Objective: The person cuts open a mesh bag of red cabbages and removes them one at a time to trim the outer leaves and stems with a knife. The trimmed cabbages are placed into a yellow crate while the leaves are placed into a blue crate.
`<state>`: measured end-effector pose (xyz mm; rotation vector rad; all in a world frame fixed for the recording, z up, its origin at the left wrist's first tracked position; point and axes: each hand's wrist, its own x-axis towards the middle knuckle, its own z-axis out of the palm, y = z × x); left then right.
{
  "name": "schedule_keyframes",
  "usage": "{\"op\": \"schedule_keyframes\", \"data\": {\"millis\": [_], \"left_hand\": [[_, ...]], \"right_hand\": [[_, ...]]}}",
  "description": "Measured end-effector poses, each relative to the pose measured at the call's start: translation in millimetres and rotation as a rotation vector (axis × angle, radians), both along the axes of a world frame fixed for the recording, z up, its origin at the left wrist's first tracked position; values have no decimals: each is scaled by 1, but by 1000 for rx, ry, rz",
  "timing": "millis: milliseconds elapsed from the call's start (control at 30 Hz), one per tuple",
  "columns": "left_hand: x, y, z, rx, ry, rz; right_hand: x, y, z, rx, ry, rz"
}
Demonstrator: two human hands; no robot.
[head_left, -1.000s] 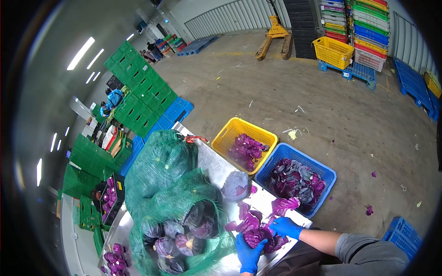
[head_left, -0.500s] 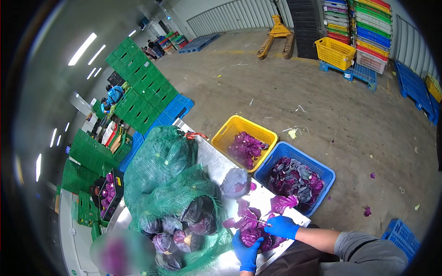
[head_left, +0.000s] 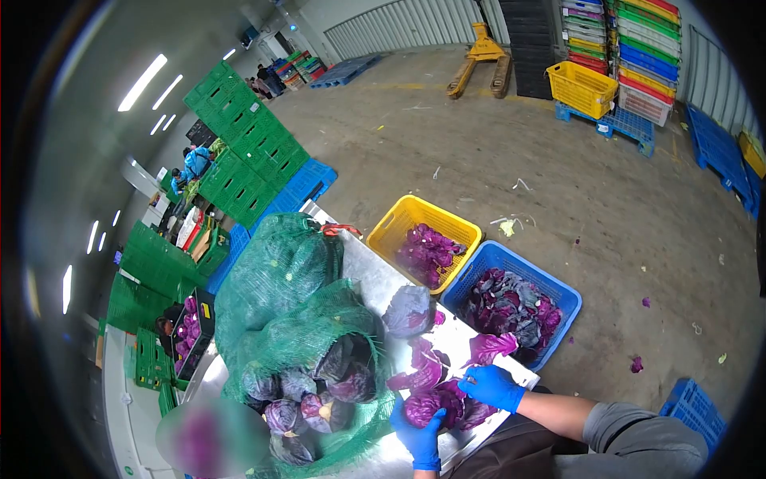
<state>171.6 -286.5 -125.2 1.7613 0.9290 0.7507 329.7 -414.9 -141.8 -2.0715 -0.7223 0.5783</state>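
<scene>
A red cabbage head [head_left: 423,408] lies at the near edge of the metal table, and my blue-gloved left hand [head_left: 417,432] is wrapped around its near left side. To its right my gloved right hand [head_left: 490,387] is closed just above the loose purple leaves; a thin tool seems to stick out of it toward the left. Loose leaves [head_left: 493,348] lie beyond the hands. A duller cabbage [head_left: 408,311] sits farther up the table. On the left, an open green net bag [head_left: 319,327] shows several cabbages [head_left: 297,386].
A yellow crate [head_left: 383,239] and a blue crate [head_left: 568,297], both holding purple leaves, stand beyond the table. Green crates [head_left: 247,144] are stacked at the left, with people in blue [head_left: 196,162] behind. A pallet jack [head_left: 483,49] stands far back.
My left hand has shifted slightly left with the cabbage. My right hand has moved up a little, away from the cabbage, and more of the head now shows.
</scene>
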Motion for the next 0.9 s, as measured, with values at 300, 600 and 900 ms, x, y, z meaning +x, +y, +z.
{"op": "schedule_keyframes", "data": {"millis": [300, 600, 900], "left_hand": [[13, 0, 50, -280, -276, 134], [-3, 19, 22, -524, -438, 182], [-20, 20, 17, -1362, -884, -24]], "right_hand": [[10, -1, -2, 357, 115, -117], [10, -9, 68, 524, 220, -181], [20, 2, 50, 225, 161, 52]]}}
